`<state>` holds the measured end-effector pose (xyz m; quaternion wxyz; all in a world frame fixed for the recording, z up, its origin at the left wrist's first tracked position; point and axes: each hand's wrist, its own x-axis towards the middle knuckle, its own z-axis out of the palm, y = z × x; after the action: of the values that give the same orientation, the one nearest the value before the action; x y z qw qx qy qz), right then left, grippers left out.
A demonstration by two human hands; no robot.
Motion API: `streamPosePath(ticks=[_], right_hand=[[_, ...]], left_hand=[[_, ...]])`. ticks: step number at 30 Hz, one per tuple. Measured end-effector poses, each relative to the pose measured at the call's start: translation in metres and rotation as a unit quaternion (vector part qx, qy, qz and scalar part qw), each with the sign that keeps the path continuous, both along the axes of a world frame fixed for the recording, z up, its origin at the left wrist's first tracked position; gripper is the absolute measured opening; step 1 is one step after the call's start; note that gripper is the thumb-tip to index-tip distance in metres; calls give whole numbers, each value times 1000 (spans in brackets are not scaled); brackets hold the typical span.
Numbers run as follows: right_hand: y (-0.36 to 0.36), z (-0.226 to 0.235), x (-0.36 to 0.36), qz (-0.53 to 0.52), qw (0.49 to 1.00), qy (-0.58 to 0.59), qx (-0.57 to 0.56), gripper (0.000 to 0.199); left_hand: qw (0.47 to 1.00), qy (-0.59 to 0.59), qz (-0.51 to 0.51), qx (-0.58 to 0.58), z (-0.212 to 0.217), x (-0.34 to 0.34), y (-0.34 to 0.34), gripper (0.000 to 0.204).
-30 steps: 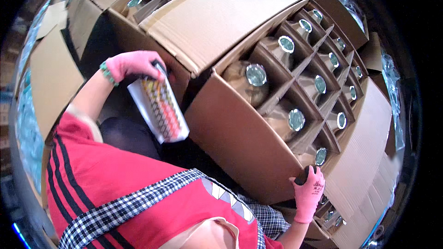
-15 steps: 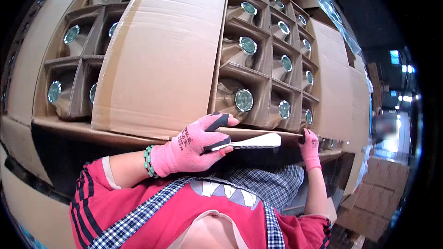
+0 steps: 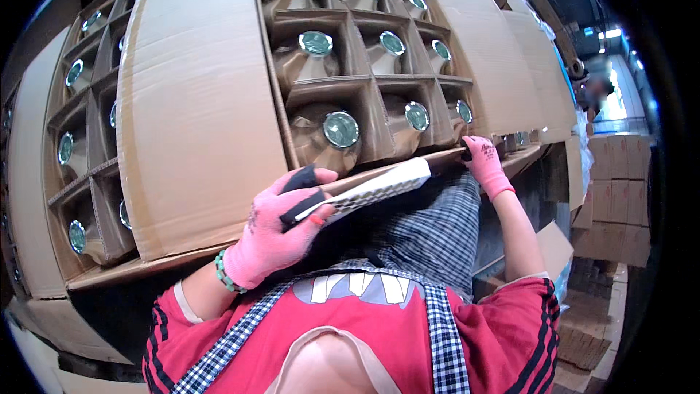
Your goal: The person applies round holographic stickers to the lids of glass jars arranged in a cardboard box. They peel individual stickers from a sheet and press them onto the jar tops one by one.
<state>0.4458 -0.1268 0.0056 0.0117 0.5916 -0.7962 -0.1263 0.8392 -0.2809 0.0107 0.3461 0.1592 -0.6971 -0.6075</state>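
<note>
Both hands wear pink gloves with dark fingertips. My left hand (image 3: 273,230) is closed on a thin white stack of paper, perhaps labels (image 3: 386,186), its edge patterned and its far end pointing right. Its upper fingers lie at the near wall of an open cardboard carton (image 3: 386,168). At the carton's near right corner, my right hand (image 3: 483,163) curls its fingers over the rim. Inside the carton, glass bottles (image 3: 341,129) with round greenish tops stand in cardboard divider cells, one to a cell. The bottles' lower parts are hidden.
A wide carton flap (image 3: 197,102) lies folded out left of the bottles. Beyond it stands another divided carton with bottles (image 3: 76,236). More flaps (image 3: 481,51) spread to the right. Stacked cartons (image 3: 616,197) stand at far right, and a blurred person (image 3: 599,91) is behind them.
The view has swung, so the cartons sit further left and lower. My left hand still holds the paper stack, now tilted up more at its right end. My right hand stays on the rim.
</note>
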Motion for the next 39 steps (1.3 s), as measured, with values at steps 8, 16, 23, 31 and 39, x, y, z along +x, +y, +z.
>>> streamPosePath(ticks=[8,16,23,31,39], right_hand=[[4,-4,-7,46,996,-29,-75,44],[3,-9,-15,103,981,-114,-121,46],[7,-2,-3,129,924,-245,-263,47],[11,32,69,41,620,-702,-347,72],[9,35,83,68,626,-710,-316,27]], left_hand=[[980,-46,111,159,8,-7,11,23],[960,-88,190,187,52,-45,38,36],[975,-16,143,170,44,-103,64,37],[978,-84,19,191,8,-100,54,33],[992,-49,14,112,7,-89,35,25]])
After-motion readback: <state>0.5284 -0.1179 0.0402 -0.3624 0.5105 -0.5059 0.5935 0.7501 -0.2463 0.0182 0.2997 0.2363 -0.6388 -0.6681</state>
